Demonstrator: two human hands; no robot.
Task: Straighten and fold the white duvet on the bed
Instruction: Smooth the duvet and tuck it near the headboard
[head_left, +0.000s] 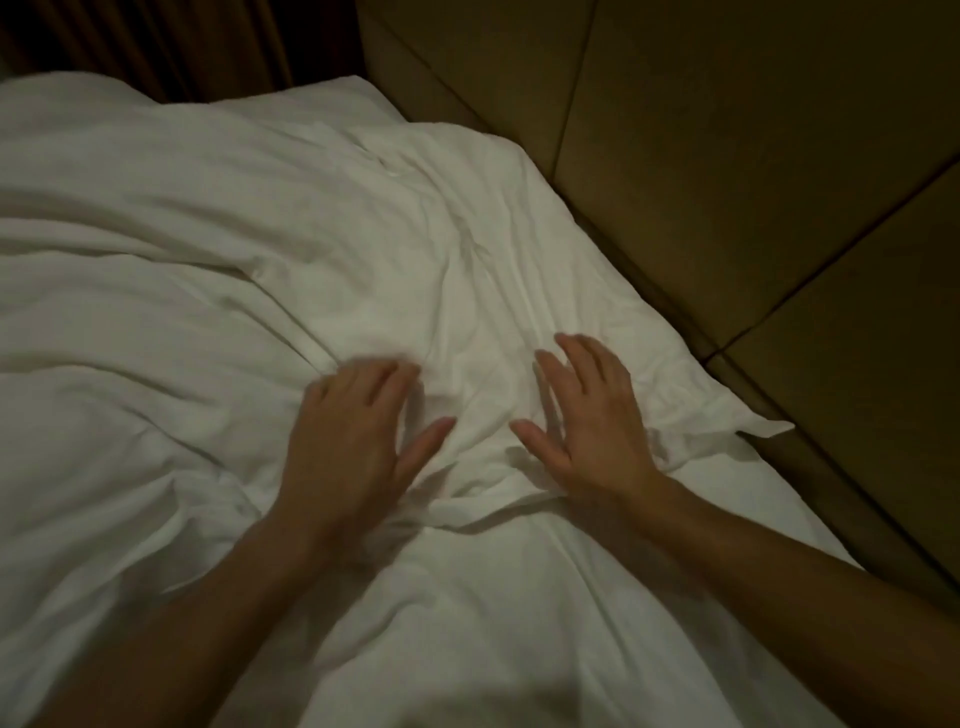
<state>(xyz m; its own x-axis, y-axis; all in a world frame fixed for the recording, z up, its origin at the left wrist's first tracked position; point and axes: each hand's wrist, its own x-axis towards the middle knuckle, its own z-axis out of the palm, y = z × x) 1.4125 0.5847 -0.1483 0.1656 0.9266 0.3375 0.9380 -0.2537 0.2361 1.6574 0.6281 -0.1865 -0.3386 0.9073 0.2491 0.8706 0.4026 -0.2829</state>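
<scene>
The white duvet (260, 249) lies crumpled across the bed and fills most of the view, with deep creases running left to right. My left hand (353, 436) rests flat on it near the middle, fingers spread, slightly blurred. My right hand (587, 410) lies flat a little to the right, fingers spread and pointing away from me. Neither hand grips the fabric. A bunched fold of duvet sits between and just below the two hands. A thin corner of the fabric (763, 428) sticks out toward the right edge of the bed.
A padded brown headboard or wall panel (753, 156) with dark seams runs along the right side, close to the bed edge. A dark curtain (182, 41) hangs at the far left. The room is dim.
</scene>
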